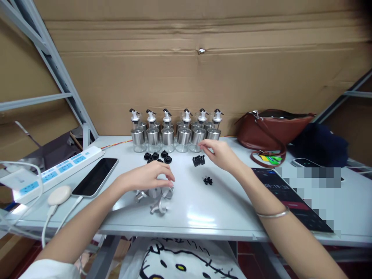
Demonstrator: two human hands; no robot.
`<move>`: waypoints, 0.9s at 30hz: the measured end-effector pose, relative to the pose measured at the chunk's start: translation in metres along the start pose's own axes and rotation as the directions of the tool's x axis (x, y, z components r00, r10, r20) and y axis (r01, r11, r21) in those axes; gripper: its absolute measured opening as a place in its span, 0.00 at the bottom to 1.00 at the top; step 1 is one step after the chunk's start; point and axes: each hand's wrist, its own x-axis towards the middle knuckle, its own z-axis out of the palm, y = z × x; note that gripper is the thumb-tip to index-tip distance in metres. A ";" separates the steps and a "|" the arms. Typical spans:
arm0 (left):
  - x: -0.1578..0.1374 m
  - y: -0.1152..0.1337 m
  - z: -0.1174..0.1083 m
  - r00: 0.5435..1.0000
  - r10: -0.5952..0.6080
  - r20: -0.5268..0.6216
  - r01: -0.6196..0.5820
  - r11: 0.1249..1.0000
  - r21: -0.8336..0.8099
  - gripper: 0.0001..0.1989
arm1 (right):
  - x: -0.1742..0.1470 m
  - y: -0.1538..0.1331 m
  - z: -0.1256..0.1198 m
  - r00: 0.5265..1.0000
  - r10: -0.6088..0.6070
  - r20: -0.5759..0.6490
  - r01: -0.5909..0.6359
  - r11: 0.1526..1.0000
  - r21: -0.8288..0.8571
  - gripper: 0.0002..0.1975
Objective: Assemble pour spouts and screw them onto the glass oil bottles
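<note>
My left hand [149, 176] is held palm down over a group of light grey spout pieces [158, 207], its thumb and fingers apart with nothing seen in them. It hides some of these pieces. Black ribbed stoppers [164, 154] lie just beyond it. My right hand [220, 153] hovers in front of the glass bottles [198, 136], fingers loosely stretched and no object visible in them. Below its fingertips lie several small black levers [198, 161] in a row, and closer to me a cluster of tiny black caps [208, 181].
Steel-banded bottles with pourer tops stand in rows against the cardboard wall [174, 77]. At left are a phone [95, 177], a power strip [65, 167] and a round white charger [59, 195]. At right sit a brown bag [270, 131], a dark cap [319, 145] and a tablet [286, 193].
</note>
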 end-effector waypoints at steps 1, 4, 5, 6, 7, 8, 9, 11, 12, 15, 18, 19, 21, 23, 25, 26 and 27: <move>-0.001 0.001 -0.001 1.000 -0.012 0.021 0.013 1.000 -0.014 0.08 | 0.000 -0.002 0.000 1.000 -0.006 0.007 0.006 1.000 0.002 0.11; -0.003 0.000 -0.001 0.998 -0.017 0.062 0.021 0.998 -0.058 0.07 | 0.000 -0.007 -0.001 1.000 -0.009 0.014 0.009 1.000 -0.010 0.11; -0.003 -0.001 -0.001 0.998 -0.016 0.063 0.020 0.997 -0.069 0.06 | 0.000 -0.007 -0.001 1.000 -0.005 0.013 0.005 1.000 -0.010 0.11; -0.002 -0.002 0.000 0.998 -0.017 0.057 0.021 0.997 -0.074 0.05 | 0.000 -0.008 -0.001 1.000 0.002 0.010 -0.002 1.000 -0.003 0.11; -0.002 -0.004 0.001 0.999 -0.019 0.048 0.023 0.997 -0.074 0.05 | 0.000 -0.008 0.000 1.000 0.010 0.007 -0.010 1.000 0.011 0.11; -0.001 -0.005 0.003 0.999 -0.023 0.035 0.025 0.997 -0.071 0.06 | 0.000 -0.008 0.000 1.000 0.018 0.005 -0.018 0.999 0.031 0.11; 0.001 -0.005 0.005 1.000 -0.024 0.012 0.025 0.997 -0.067 0.07 | 0.000 -0.008 0.001 1.000 0.025 0.003 -0.025 0.998 0.059 0.11; 0.004 -0.005 0.009 0.997 -0.011 -0.074 0.007 0.998 -0.059 0.09 | 0.000 -0.011 0.001 0.999 0.034 0.014 -0.036 0.991 0.132 0.11; 0.006 -0.005 0.012 0.991 0.000 -0.133 -0.007 0.998 -0.055 0.09 | 0.000 -0.013 0.001 0.999 0.041 0.036 -0.046 0.983 0.178 0.10; 0.009 -0.005 0.023 0.945 0.002 -0.327 -0.023 0.998 -0.062 0.08 | 0.000 -0.026 -0.001 0.982 0.081 0.173 -0.140 0.921 0.365 0.09; 0.010 -0.005 0.034 0.906 -0.044 -0.421 -0.019 0.989 -0.146 0.06 | -0.002 -0.039 0.000 0.937 0.077 0.342 -0.269 0.785 0.559 0.12; 0.010 -0.005 0.037 0.901 -0.052 -0.431 -0.033 0.982 -0.188 0.06 | -0.002 -0.042 0.002 0.921 0.051 0.387 -0.295 0.740 0.605 0.13; 0.011 -0.004 0.041 0.893 -0.040 -0.448 -0.085 0.963 -0.256 0.04 | -0.003 -0.047 0.005 0.898 -0.009 0.441 -0.316 0.683 0.658 0.13; 0.011 -0.003 0.042 0.890 -0.001 -0.456 -0.137 0.953 -0.269 0.03 | -0.003 -0.049 0.007 0.892 -0.045 0.449 -0.311 0.660 0.684 0.11; 0.010 -0.002 0.040 0.898 0.058 -0.437 -0.166 0.963 -0.214 0.07 | -0.003 -0.049 0.008 0.887 -0.056 0.459 -0.321 0.641 0.697 0.11; 0.010 -0.001 0.039 0.904 0.090 -0.418 -0.175 0.970 -0.168 0.10 | -0.003 -0.049 0.008 0.877 -0.064 0.476 -0.335 0.630 0.701 0.11; 0.009 0.000 0.038 0.910 0.122 -0.396 -0.183 0.976 -0.119 0.12 | -0.003 -0.049 0.007 0.865 -0.076 0.497 -0.350 0.618 0.704 0.12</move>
